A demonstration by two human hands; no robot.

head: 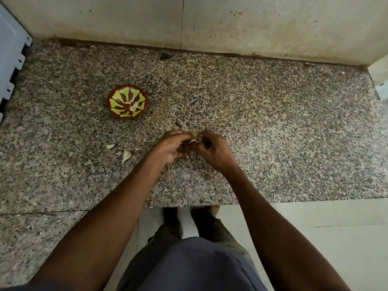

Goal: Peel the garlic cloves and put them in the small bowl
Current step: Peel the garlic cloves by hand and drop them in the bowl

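Both hands met over the granite surface: the left hand and right hand pinched one garlic clove; peeled cloves lay in the small bowl.

the table is speckled granite, pink-grey with black flecks, polished smooth with a dull sheen. the small bowl looks like glazed ceramic, glossy brown with lime-green painted marks. the garlic skins lying on the stone are thin, papery and matt. the wall behind is smooth, pale stone or tile, stained and spotted. the floor is pale tile with a slight gloss. the trousers are matt woven cloth.
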